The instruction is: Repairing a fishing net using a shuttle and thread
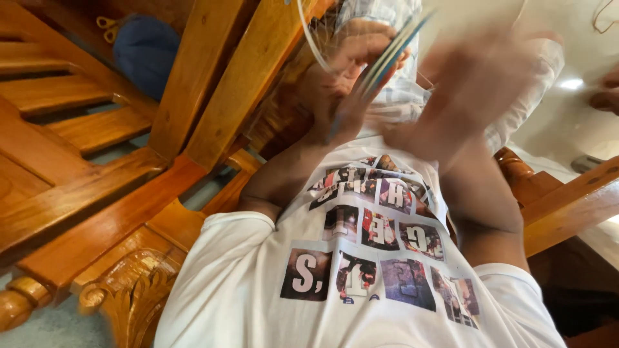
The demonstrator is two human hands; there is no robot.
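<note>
I look down my own front, over a white T-shirt printed with small picture squares. My left hand is raised before me and grips a bundle of thin blue-green strips that run up to the right; a thin white cord curves beside it. My right hand is close to the right of the strips and heavily blurred, so its fingers and anything in them are unreadable. Pale checked cloth shows behind both hands.
Glossy carved wooden chair frames stand on my left and right. A dark blue bundle with yellow scissor handles lies at the upper left. Part of another person's limb shows at the right edge, over a pale floor.
</note>
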